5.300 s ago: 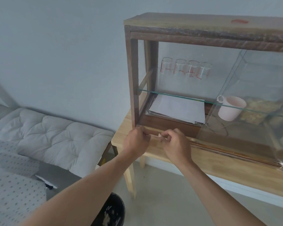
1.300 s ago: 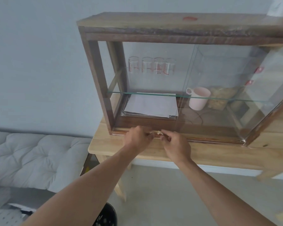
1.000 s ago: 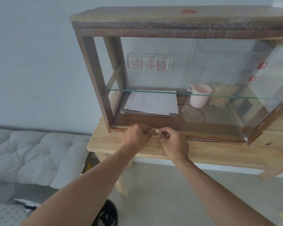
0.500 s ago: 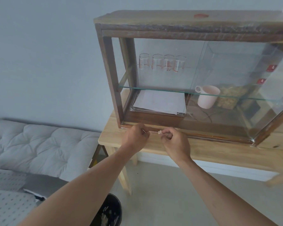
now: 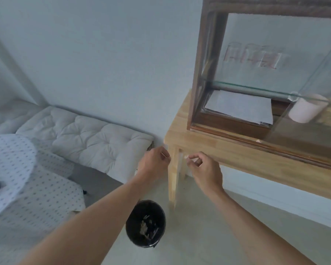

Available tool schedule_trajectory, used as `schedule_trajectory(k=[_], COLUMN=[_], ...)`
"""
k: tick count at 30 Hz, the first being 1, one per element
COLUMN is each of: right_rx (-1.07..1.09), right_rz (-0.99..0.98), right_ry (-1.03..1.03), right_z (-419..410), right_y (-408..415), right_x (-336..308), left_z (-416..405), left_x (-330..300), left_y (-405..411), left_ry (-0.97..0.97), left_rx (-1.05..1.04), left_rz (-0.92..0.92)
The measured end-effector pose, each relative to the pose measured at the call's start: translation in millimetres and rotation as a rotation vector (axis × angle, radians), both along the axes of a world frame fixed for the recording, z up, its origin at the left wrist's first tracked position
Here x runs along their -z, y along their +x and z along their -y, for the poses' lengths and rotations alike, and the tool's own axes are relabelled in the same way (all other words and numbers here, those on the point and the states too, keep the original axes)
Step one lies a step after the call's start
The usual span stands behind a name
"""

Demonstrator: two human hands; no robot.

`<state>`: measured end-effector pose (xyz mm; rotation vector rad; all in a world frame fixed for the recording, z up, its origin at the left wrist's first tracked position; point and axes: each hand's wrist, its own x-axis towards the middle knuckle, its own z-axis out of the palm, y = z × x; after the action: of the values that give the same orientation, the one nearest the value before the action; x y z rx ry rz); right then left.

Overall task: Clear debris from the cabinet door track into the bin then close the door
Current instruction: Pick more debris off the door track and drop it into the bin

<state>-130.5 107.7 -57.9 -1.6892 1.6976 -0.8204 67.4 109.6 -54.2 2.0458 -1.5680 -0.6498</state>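
My left hand [image 5: 155,163] and my right hand [image 5: 204,167] hang in the air below the table's front left corner, away from the cabinet. Each pinches a small pale scrap of debris between thumb and fingers; the right hand's bit [image 5: 187,156] shows at its fingertips. The black bin [image 5: 145,223] stands on the floor directly below the hands, with scraps inside. The wooden cabinet [image 5: 198,73] sits on the table with its glass door [image 5: 311,104] slid to the right, leaving the left side open. One pale crumb [image 5: 258,141] lies on the bottom door track [image 5: 237,135].
A light wooden table [image 5: 227,155] carries the cabinet; its leg [image 5: 173,180] stands just behind my hands. Inside the cabinet are papers [image 5: 239,106], a pink mug [image 5: 306,109] and glasses on a glass shelf. A white tufted cushion [image 5: 88,136] and dotted bedding [image 5: 27,180] lie left.
Both hands have left the cabinet track and dropped down and left over the bin, carrying debris. My view has swung left and downward, and the bin is now fully visible.
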Motion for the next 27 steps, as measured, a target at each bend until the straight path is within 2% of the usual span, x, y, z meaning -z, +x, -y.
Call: schedule_trajectory(k=[4, 10, 22, 27], right_rx=[-0.057, -0.174, -0.238, -0.254], right_rz=[-0.029, -0.103, -0.329, -0.398], right_ry=[0.039, 0.119, 0.387, 0.439], right_z=[-15.1, -32.2, -58.4, -62.4], right_y=[40.2, 95.1, 151.6, 165.1], right_x=[25.4, 91.7, 317.1, 384.7], left_z=[-31.6, -67.3, -105.8, -110.6], left_x=[31.3, 100.1, 306.7, 373.1], left_y=[45.6, 94.9, 153.5, 160.4], left_ry=[0.026, 0.165, 0.474, 0.544], left_rx=[-0.083, -0.223, -0.254, -0.239], left_rz=[-0.030, -0.095, -0.023, -0.023])
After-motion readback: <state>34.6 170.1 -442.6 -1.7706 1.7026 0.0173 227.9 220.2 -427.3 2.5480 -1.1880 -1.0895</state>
